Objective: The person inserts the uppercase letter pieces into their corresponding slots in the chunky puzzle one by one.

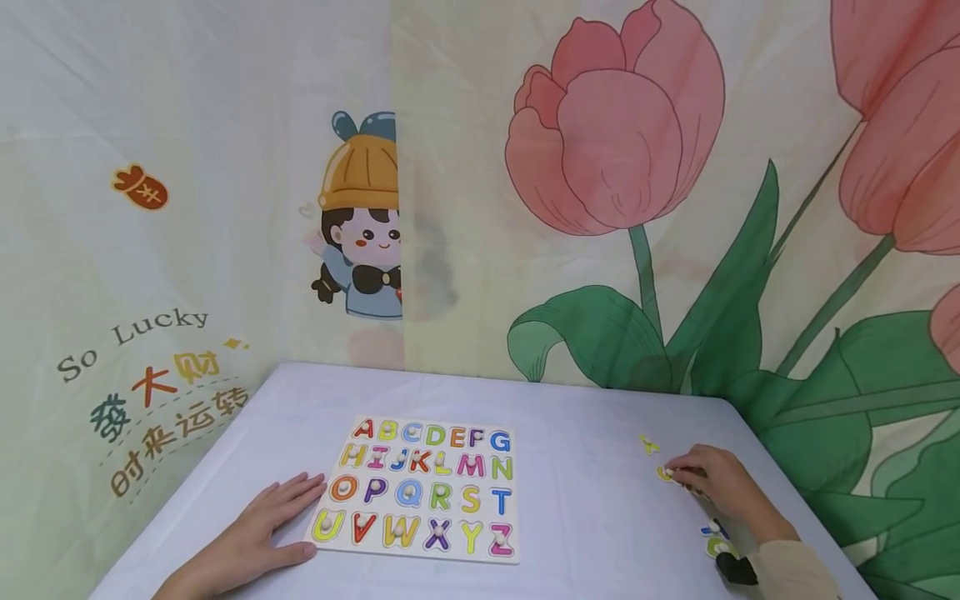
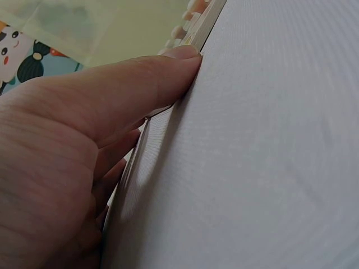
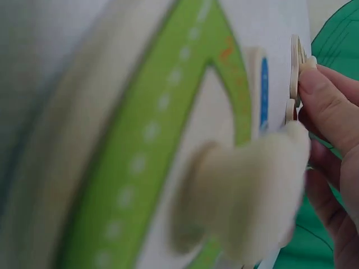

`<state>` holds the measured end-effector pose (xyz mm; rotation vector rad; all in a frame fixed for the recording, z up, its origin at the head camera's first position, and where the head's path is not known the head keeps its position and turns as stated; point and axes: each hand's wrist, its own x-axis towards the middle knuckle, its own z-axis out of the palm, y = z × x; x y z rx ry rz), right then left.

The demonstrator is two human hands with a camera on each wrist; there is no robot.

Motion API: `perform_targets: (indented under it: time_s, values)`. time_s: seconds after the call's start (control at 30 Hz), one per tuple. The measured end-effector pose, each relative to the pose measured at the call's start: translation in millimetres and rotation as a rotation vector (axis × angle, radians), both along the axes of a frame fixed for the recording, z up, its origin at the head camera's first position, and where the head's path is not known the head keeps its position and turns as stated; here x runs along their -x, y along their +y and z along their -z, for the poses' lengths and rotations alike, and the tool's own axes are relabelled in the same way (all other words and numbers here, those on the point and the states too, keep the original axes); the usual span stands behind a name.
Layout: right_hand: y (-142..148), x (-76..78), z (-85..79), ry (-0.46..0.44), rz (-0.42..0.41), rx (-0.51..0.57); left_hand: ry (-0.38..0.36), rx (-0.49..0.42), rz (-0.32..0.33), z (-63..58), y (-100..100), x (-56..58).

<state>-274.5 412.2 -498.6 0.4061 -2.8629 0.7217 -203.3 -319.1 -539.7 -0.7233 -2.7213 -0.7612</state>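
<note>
My right hand (image 1: 708,477) is at the right side of the table, thumb and fingertips pinching the small knob of a wooden letter piece (image 3: 295,70). In the head view that letter piece (image 1: 663,474) looks yellow, partly covered by the fingers. My left hand (image 1: 262,525) lies with its fingers stretched along the left edge of a wooden alphabet puzzle board (image 1: 412,555). Its thumb (image 2: 168,73) touches the board's near left corner. Many letters on the board carry knobs; several, such as the S (image 1: 470,500) and T (image 1: 500,502), show none.
A yellow letter piece (image 1: 648,444) lies just beyond my right hand. Nearer me, by the right wrist, are a blue piece (image 1: 709,529) and a green piece (image 3: 151,134) with a knob. A printed curtain (image 1: 465,317) hangs behind the white table (image 1: 585,500).
</note>
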Motion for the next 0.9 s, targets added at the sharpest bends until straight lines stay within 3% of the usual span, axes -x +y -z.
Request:
perform_targets:
  time_s: [0.23,0.4,0.6,0.9]
  values:
    - [-8,-2.2,-0.8,0.051,0.033,-0.028,0.038,0.006,0.027,-1.0,2,0.0]
    - [-37,-6.5,-5.5,0.141,0.025,0.009,0.061,0.011,0.032,-1.4,2,0.3]
    - [-104,-15.5,-14.9,0.186,0.064,0.118,0.036,0.002,0.025,-1.4,1,-0.5]
    - [-219,-45.6,-16.3,0.040,0.223,0.240,0.030,0.020,0.011,-1.8,0,-0.5]
